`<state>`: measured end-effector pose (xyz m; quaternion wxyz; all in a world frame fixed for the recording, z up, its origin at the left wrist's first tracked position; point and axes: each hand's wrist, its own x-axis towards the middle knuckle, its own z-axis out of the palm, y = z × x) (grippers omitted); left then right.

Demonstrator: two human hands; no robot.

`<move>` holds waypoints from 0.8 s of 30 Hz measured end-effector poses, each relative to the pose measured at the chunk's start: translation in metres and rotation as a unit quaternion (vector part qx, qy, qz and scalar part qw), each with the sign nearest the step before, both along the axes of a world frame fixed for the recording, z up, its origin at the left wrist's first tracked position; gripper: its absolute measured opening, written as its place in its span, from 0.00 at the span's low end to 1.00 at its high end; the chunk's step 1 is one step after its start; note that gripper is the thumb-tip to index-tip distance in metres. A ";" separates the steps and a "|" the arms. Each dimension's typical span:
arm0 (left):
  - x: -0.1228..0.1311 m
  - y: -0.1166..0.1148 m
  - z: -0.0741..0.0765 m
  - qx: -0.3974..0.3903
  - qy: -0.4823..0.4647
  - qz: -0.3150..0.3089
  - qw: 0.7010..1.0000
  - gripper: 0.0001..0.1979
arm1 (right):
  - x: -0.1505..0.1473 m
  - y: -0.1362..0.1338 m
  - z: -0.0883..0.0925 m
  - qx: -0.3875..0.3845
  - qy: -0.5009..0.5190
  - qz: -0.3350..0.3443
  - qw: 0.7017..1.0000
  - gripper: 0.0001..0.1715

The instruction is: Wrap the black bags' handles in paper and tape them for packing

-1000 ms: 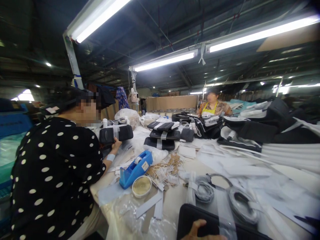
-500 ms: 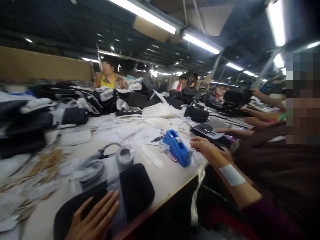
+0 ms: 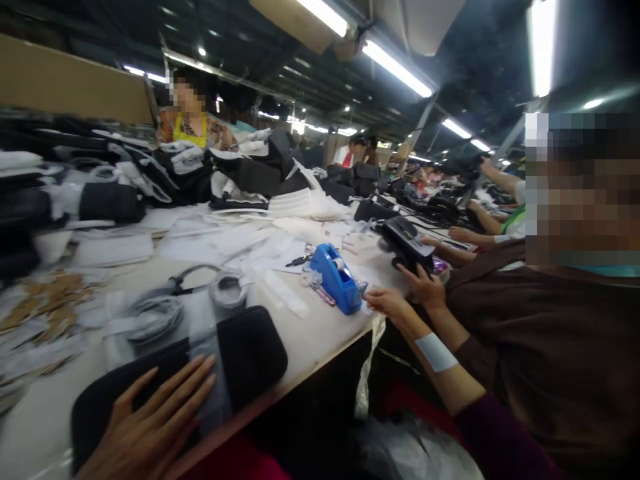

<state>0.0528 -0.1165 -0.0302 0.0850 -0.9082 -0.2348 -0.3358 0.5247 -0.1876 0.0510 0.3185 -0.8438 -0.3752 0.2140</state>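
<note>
My left hand lies flat on a black padded case, fingers stretched out. A translucent strip runs across the case, beside and partly under the fingertips. Behind the case are coiled grey cables in clear wrapping. My right hand, its forearm bearing a white patch, reaches to the front end of a blue tape dispenser. Its thumb and fingers pinch together at the cutter, on what looks like the end of the tape; the tape itself is hard to make out.
A co-worker in brown sits close at right, one hand at a black bag. Dark scissors lie by the dispenser. White sheets, brown scraps and piled black bags cover the table beyond.
The view has turned slightly right and down. My right hand has closed in on the dispenser's front end. The left hand stays flat on the case. The co-worker's black bag is now tilted up.
</note>
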 end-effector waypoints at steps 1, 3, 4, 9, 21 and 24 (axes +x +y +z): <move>0.000 -0.006 0.008 -0.010 0.013 0.002 1.000 0.19 | -0.003 -0.002 0.002 -0.019 -0.034 0.003 0.999 0.08; -0.001 -0.015 0.021 -0.004 0.057 -0.001 0.998 0.19 | -0.013 -0.003 0.011 -0.049 -0.102 0.022 0.993 0.08; -0.002 -0.017 0.026 -0.003 0.078 0.000 0.997 0.19 | -0.021 0.000 0.018 -0.058 -0.136 0.049 0.988 0.08; -0.008 -0.020 0.031 -0.039 0.116 0.032 0.992 0.20 | -0.119 0.038 0.068 0.011 -0.386 0.460 0.800 0.14; -0.008 -0.021 0.022 -0.060 0.080 0.038 0.994 0.18 | -0.300 0.143 0.054 0.036 -0.412 0.779 0.471 0.11; -0.009 -0.022 0.021 -0.082 0.076 0.046 0.993 0.19 | -0.305 0.147 0.053 0.037 -0.423 0.781 0.459 0.11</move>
